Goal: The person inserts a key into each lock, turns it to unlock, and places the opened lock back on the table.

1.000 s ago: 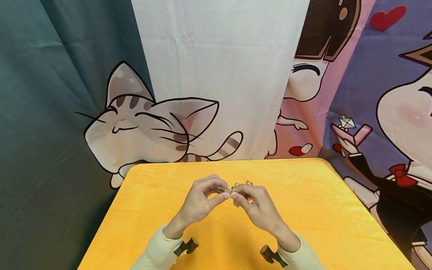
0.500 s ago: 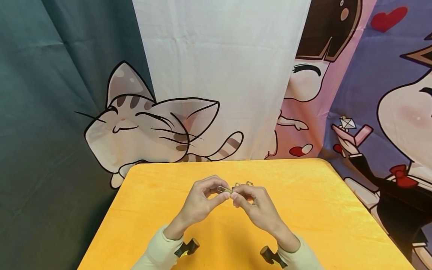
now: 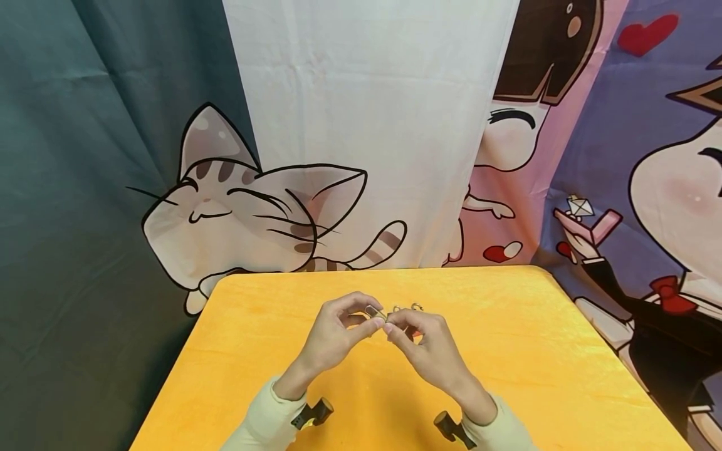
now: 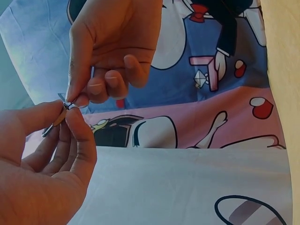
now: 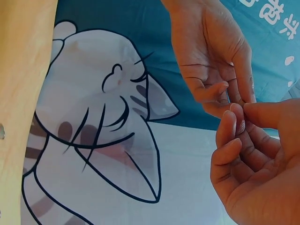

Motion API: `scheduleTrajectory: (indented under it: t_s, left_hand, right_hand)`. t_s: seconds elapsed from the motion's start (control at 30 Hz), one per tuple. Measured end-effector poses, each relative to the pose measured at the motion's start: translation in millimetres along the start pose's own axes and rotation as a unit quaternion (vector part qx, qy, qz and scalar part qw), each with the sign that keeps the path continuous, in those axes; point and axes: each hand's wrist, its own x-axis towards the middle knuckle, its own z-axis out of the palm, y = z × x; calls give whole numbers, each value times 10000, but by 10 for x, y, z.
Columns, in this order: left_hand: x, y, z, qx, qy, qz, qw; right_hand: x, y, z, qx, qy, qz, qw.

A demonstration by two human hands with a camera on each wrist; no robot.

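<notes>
A small metal piece with a narrow, elongated loop (image 3: 375,311) sits between the two hands over the table; its exact kind I cannot tell. The left hand (image 3: 336,332) pinches it between thumb and fingertips, and the loop rises above the left thumb. From the right, the right hand (image 3: 430,344) has thumb and forefinger pinched at its other end, fingertips meeting the left ones. The left wrist view shows a gold-and-silver body (image 4: 58,118) within the left fingers. In the right wrist view, the fingertips of the right hand (image 5: 253,159) largely hide the piece.
Just beyond the right hand are gold-coloured rings (image 3: 417,306), and a bit of something red (image 3: 417,336) shows through the gap in its fingers. Yellow cloth covers the table (image 3: 271,307). A cartoon-printed curtain (image 3: 361,94) hangs behind the far edge.
The metal loop has tilted, its outer end rising a little between the hands. The right fingers and thumb have shifted slightly; the left hand has stayed nearly in place.
</notes>
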Motion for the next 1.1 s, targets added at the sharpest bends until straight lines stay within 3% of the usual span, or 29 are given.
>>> scheduleTrajectory:
  t_s: [0.37, 0.63, 0.9, 1.1]
  left_hand:
    - [-11, -13, 13, -195, -33, 150, 9997]
    - [-7, -25, 4, -5, 9, 283, 9996]
    - [-2, -72, 3, 463, 110, 570, 9972]
    - [4, -97, 10, 1270, 363, 863, 9875]
  right_hand:
    - [-19, 14, 34, -159, 16, -92, 9998]
    - [-6, 17, -6, -430, 79, -111, 9990]
    - [38, -47, -109, -620, 372, -363, 9967]
    - [57, -93, -126, -689, 494, -489, 9952]
